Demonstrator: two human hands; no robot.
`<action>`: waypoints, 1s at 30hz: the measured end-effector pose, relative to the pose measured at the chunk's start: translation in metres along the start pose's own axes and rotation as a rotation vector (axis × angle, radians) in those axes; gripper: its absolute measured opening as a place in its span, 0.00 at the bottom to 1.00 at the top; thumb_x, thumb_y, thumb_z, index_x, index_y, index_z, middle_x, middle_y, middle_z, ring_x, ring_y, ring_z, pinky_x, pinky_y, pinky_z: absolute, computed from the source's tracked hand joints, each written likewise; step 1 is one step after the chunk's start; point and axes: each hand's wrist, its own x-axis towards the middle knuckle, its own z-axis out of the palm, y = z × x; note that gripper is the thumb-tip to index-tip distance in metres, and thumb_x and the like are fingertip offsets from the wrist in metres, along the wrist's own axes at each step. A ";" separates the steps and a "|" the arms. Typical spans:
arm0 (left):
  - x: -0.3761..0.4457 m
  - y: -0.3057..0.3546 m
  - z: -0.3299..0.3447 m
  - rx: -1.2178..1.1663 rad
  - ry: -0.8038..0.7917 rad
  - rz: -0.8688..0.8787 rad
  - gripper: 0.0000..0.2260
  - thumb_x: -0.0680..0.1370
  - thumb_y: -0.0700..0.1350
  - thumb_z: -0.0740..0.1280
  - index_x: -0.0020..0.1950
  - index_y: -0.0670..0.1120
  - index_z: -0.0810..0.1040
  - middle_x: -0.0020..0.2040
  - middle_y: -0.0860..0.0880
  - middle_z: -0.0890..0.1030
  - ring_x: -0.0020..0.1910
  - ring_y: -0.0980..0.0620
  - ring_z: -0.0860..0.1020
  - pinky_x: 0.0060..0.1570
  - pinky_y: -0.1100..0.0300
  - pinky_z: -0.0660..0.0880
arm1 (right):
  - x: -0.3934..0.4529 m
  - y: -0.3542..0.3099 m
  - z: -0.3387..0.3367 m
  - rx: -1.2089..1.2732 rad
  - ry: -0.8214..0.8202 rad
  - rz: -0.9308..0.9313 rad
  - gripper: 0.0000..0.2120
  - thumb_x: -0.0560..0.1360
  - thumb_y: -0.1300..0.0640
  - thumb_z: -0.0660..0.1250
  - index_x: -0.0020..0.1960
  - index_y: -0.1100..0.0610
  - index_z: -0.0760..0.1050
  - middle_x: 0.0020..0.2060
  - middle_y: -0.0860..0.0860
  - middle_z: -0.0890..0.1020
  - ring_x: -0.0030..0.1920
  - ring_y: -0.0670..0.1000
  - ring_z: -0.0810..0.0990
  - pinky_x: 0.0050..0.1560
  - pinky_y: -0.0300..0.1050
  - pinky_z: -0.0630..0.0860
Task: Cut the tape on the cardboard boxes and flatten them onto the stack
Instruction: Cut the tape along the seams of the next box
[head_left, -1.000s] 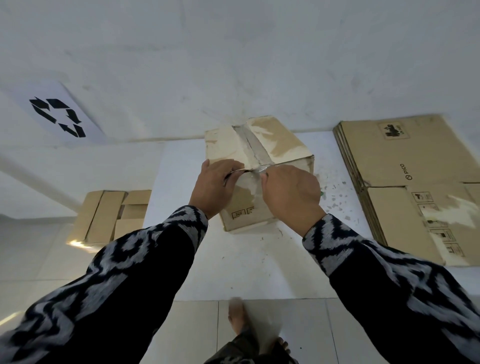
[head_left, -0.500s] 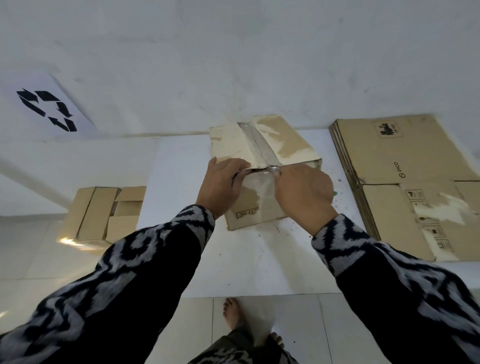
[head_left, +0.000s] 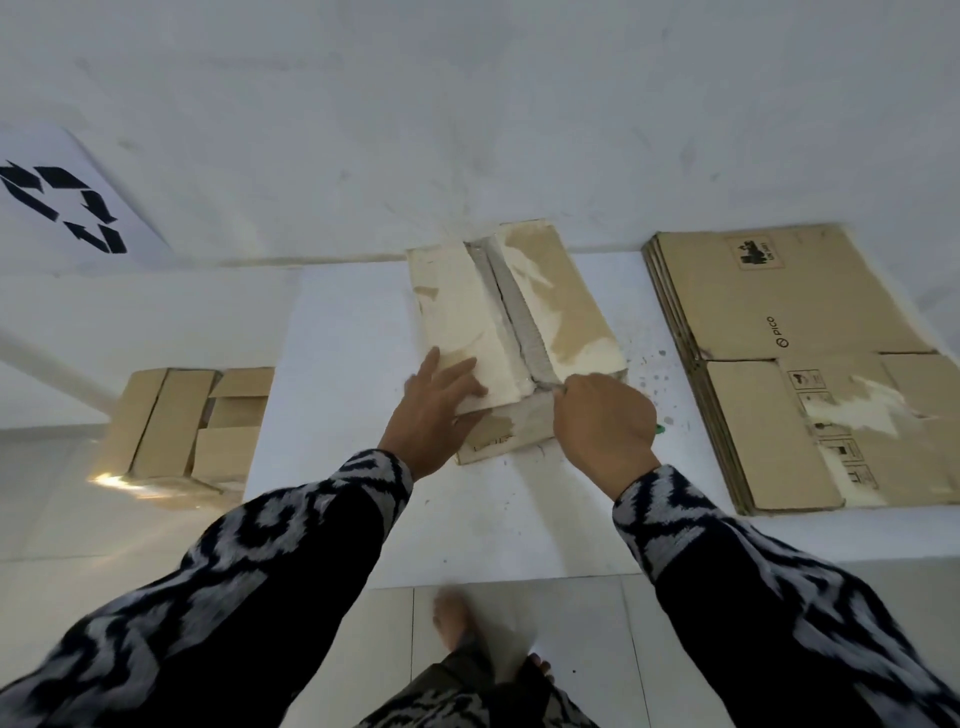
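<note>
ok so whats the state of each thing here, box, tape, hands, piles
box: upright, flaps closed
tape: on the centre seam, crinkled
left hand: fingers flat on the box's left flap
right hand: fist at the seam's near end; tool hidden
stack: flattened, right of the box
boxes: lying on the floor, left

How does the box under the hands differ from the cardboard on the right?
The box stands assembled, taped along its top seam; the stack lies flattened. The box's top is mostly torn pale; the stack's top sheet is mostly brown, printed. The left hand rests on the box, the right hand grips at its tape; the stack is untouched. Both are cardboard.
</note>
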 end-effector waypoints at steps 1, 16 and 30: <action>-0.005 0.001 0.005 -0.047 -0.015 -0.021 0.10 0.79 0.48 0.69 0.57 0.45 0.78 0.74 0.50 0.70 0.79 0.41 0.53 0.65 0.43 0.68 | -0.005 0.003 0.009 0.022 0.012 -0.003 0.09 0.82 0.57 0.57 0.47 0.55 0.75 0.47 0.51 0.80 0.44 0.53 0.79 0.33 0.43 0.64; -0.006 0.003 0.013 -0.153 0.049 -0.017 0.05 0.81 0.40 0.66 0.51 0.39 0.78 0.70 0.45 0.74 0.79 0.41 0.52 0.68 0.53 0.64 | -0.011 0.001 0.047 0.220 0.066 0.095 0.17 0.84 0.48 0.50 0.42 0.53 0.70 0.35 0.45 0.70 0.36 0.50 0.71 0.29 0.43 0.57; -0.002 -0.003 0.017 -0.083 0.018 -0.015 0.06 0.82 0.41 0.64 0.50 0.39 0.77 0.71 0.44 0.73 0.78 0.36 0.51 0.66 0.54 0.63 | -0.006 0.002 0.047 0.194 0.085 0.117 0.19 0.84 0.48 0.50 0.51 0.55 0.76 0.44 0.50 0.77 0.40 0.51 0.76 0.37 0.43 0.64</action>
